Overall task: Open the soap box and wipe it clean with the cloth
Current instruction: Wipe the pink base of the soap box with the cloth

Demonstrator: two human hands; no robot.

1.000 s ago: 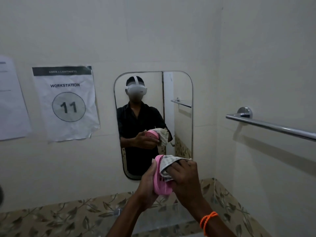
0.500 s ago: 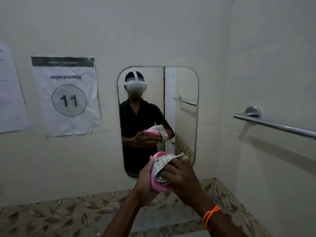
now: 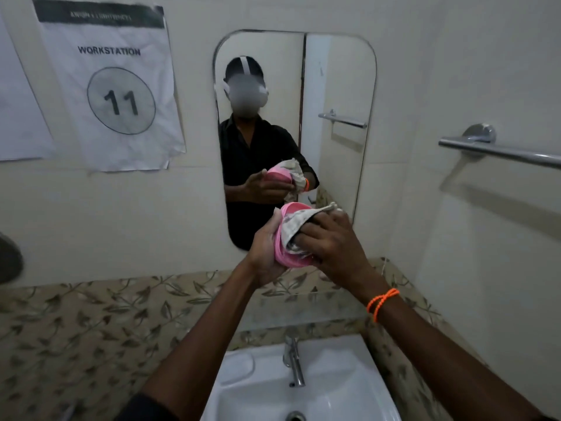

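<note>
1. The left hand [image 3: 267, 253] is closed around the back of a pink oval plastic soap box [image 3: 282, 247], thumb at its upper rim and palm under its lower part, holding it up in front of the chest with its hollow side turned to the right.
2. The right hand [image 3: 331, 244] grips a pale, patterned, crumpled cloth [image 3: 296, 224] and presses it into the hollow of the soap box; the fingers [image 3: 306, 235] are curled over the bunched fabric, and one corner of the cloth sticks out above the knuckles.
3. Soap box and cloth are both held in the air, in front of the lower edge of a rounded rectangular wall mirror [image 3: 334, 71], well above the white ceramic basin [image 3: 358, 390] with its chrome tap [image 3: 293, 360].
4. Whether this pink piece is the lid or the base of the box is hard to tell, as the cloth covers most of the inside.
5. An orange thread band [image 3: 381, 302] circles the right wrist.
6. The mirror shows the person in a dark shirt with the same pink piece and cloth between the hands (the reflection sits just above the real hands).
7. On the left wall hangs a creased white paper sign [image 3: 112, 92] reading "WORKSTATION 11"; on the right wall is a chrome towel rail [image 3: 501, 153].
8. A band of leaf-patterned tiles [image 3: 91, 323] runs behind the basin.
</note>
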